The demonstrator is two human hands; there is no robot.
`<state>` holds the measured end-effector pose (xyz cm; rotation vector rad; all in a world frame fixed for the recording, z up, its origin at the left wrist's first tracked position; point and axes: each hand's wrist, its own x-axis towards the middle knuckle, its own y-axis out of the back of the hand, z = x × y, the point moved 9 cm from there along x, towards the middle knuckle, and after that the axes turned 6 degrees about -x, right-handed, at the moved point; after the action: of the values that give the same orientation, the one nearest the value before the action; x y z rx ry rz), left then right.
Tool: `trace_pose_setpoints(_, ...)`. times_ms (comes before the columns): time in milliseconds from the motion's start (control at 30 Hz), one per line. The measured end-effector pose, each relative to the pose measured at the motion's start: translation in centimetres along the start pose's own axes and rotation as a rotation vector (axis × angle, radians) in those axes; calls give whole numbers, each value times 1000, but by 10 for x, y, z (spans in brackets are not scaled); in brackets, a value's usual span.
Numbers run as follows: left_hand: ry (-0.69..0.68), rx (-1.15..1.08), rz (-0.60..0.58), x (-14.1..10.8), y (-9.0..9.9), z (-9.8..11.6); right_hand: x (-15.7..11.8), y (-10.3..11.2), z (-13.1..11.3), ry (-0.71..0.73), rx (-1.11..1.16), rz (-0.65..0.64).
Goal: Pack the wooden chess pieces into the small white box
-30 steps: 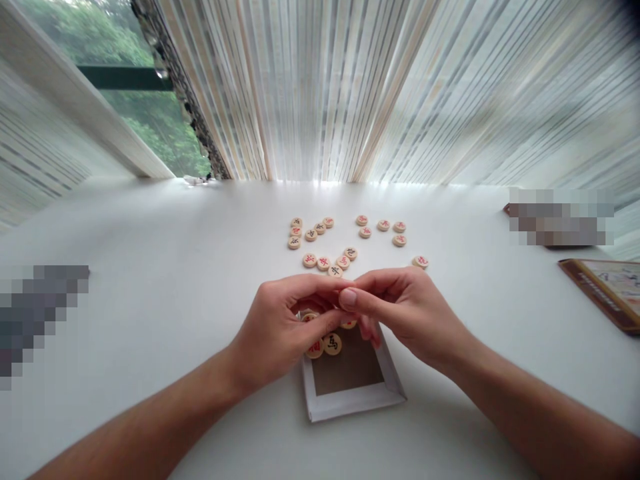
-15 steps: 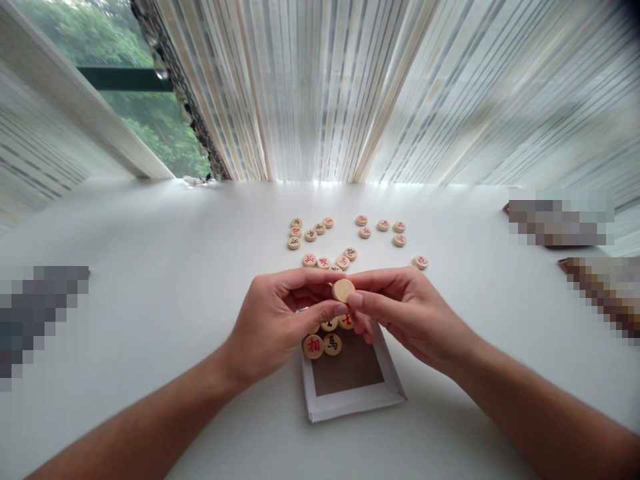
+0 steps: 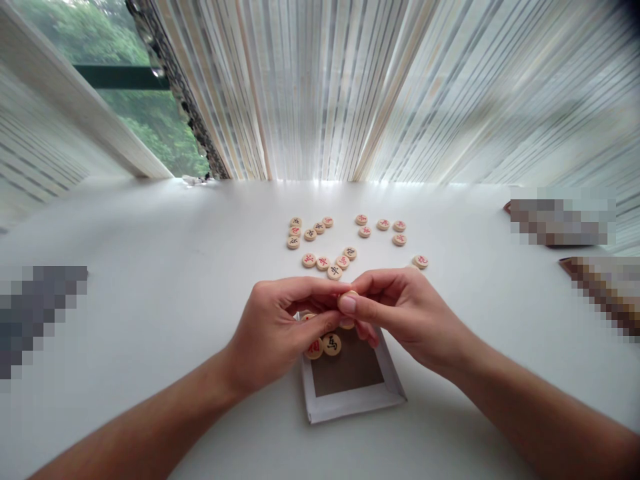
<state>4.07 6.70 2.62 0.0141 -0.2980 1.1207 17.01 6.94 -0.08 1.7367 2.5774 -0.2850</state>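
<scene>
Fingers (L) (image 3: 320, 325) + fingers (R) (image 3: 370, 308) nearly closed, pinching disc (image 3: 350, 294) btwn tips.

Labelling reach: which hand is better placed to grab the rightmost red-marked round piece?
Right hand, probably: the rightmost piece lies just beyond its knuckles, while the left hand is farther off, at the tray's left side. Caveat: the right holds another piece.

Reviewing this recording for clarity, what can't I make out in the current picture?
All in the head view:
Held piece: mostly covered by the thumb of the right hand; marking unseen.
Far end of the tray: largely behind the left hand and the right.
Dark object at the left: pixelated, cut off by the edge.
</scene>
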Motion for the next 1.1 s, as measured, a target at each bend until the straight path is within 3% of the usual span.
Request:
trace_pose_setpoints(400, 11, -62, 16, 3, 2, 2, -3, -2, -6, 68, -51, -67)
trace_pose_setpoints(700, 70, -87, 85, 3, 10, -4, 0, -4, -5, 75, 75, -90)
trace_pose_setpoints(967, 94, -113, 92, 3, 12, -6, 0, 2, 0, 68, 65, -68)
trace_pose_setpoints(1100, 78, -92, 114, 5, 14, -6, -1, 5, -5, 104, -51, -18)
